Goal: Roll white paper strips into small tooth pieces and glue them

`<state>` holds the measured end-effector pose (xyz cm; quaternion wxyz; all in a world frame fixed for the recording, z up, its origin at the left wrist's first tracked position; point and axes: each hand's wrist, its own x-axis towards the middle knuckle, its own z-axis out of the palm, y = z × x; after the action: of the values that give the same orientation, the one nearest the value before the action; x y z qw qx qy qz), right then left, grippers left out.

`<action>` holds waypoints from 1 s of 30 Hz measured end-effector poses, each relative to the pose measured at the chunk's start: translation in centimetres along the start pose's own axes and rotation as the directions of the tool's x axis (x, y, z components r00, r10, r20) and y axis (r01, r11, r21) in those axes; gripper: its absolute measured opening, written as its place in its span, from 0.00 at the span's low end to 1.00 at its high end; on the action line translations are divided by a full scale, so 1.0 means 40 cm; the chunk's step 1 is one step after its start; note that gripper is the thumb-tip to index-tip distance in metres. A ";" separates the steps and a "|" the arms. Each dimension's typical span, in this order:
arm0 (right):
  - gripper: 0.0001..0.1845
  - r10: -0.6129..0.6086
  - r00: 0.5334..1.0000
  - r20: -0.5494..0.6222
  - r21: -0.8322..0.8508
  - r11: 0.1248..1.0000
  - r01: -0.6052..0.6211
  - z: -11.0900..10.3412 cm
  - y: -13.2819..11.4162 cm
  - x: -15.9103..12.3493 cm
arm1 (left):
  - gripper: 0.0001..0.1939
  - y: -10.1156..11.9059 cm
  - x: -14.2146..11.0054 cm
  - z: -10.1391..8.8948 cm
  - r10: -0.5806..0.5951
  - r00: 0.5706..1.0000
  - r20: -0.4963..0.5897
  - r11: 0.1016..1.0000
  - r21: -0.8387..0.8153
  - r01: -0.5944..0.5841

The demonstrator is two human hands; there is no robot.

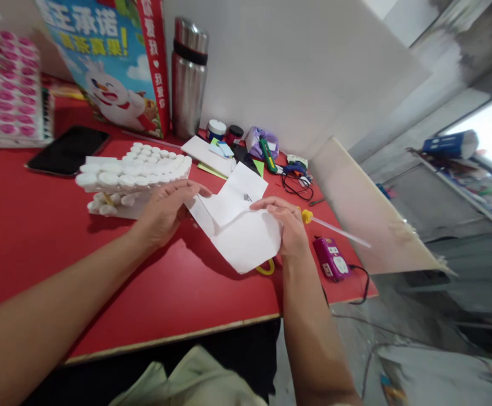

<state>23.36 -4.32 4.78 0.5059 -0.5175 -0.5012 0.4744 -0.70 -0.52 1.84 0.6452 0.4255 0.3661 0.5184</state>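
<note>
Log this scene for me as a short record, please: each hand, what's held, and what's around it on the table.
Left hand: the left hand grips the left side of the white paper
Right hand: the right hand grips its right side
Paper state: creased, held over the red tabletop
Left: white structure with rounded pieces; black phone
Back: steel flask; printed bag
Right: purple device
Partly hidden: yellow loop by the paper's lower edge
</note>
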 end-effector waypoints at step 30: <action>0.29 0.214 0.950 0.226 -0.034 0.977 -0.212 -0.012 -0.006 -0.006 | 0.16 0.001 -0.002 -0.013 -0.080 0.988 0.133 0.983 0.174 0.056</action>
<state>23.80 -4.59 5.03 0.3883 -0.5128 -0.4995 0.5803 -1.20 -0.52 1.69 0.6481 0.5012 0.3771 0.4320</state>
